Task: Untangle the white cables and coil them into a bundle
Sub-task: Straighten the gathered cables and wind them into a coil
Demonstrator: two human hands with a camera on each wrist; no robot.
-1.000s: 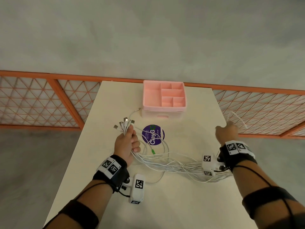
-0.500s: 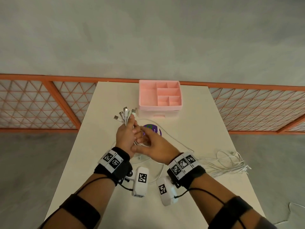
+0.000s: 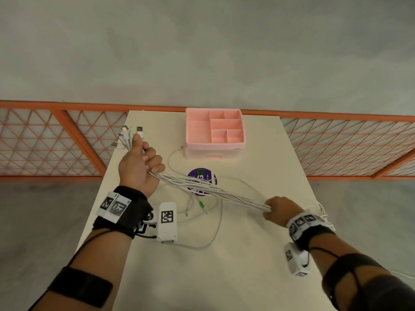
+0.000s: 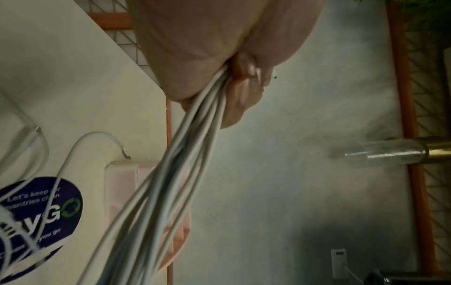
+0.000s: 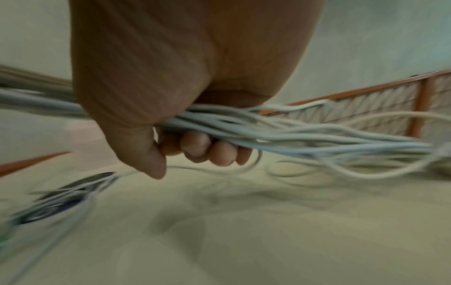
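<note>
White cables (image 3: 215, 191), thin and round, run as one taut bundle between the two hands above the cream counter (image 3: 235, 277). The right wrist view is smeared by motion, so the strands trailing past the right hand (image 3: 280, 211) toward the counter's right edge blur into a loose tangle whose ends cannot be made out. In that view the right fingers (image 5: 195, 146) are curled under the bundle and grip it against the palm. The left wrist view shows the palm filling the top of the picture, with the left fingers (image 4: 244, 92) wrapped round the strands; the plugs are hidden there. From the head view the left hand (image 3: 139, 167) holds its end higher and farther, with silver and white plugs (image 3: 130, 133) fanning out beyond the fist. Below the stretched span, slack loops lie on the counter, one with a small green tip (image 3: 202, 204). Beyond them sits a round purple sticker (image 3: 202, 179), partly crossed by cables, and farther still a pink plastic compartment box (image 3: 214, 133).
</note>
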